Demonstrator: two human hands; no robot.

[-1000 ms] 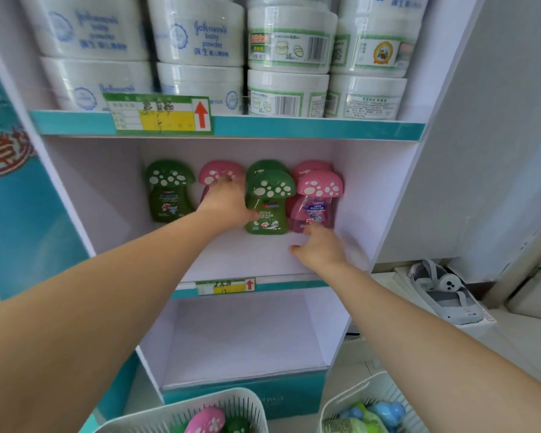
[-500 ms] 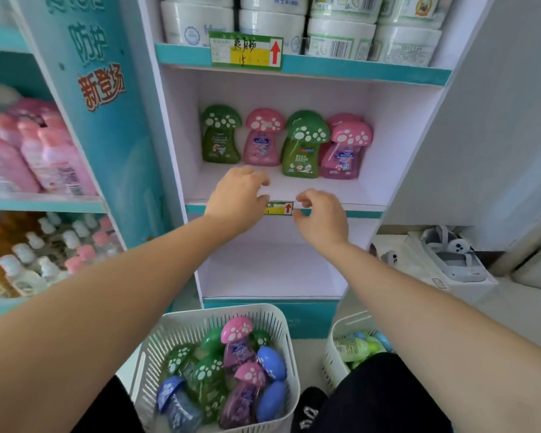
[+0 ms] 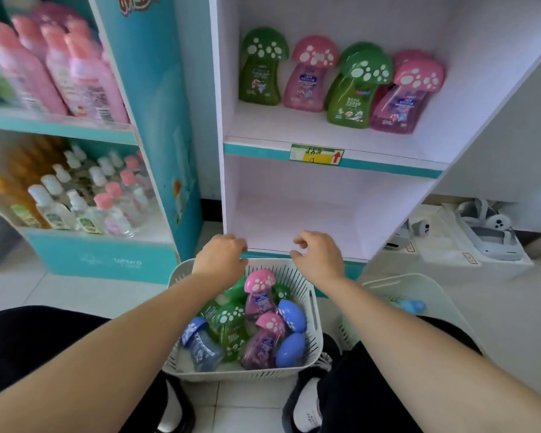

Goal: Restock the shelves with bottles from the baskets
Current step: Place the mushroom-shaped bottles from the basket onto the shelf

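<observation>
Two hands empty: L hand [image 3: 221, 260] & R hand [image 3: 320, 256] hover over far rim of white basket [image 3: 241, 375] on floor, fingers loosely curled, gripping nothing. Basket holds mushroom-cap bottles [image 3: 260, 295], pink/green/blue. Six shelved bottles [image 3: 261, 67] upright on shelf [image 3: 294, 132] above. 2nd basket [image 3: 419, 285] to R.

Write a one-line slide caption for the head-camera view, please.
Both empty, the left hand and right hand hover above a white basket of mushroom-capped bottles below the partly stocked shelf.

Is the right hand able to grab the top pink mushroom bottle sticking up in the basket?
Probably yes. The right hand hovers empty just above the basket, and the top pink mushroom bottle stands on top of the pile, its cap uncovered.
</observation>
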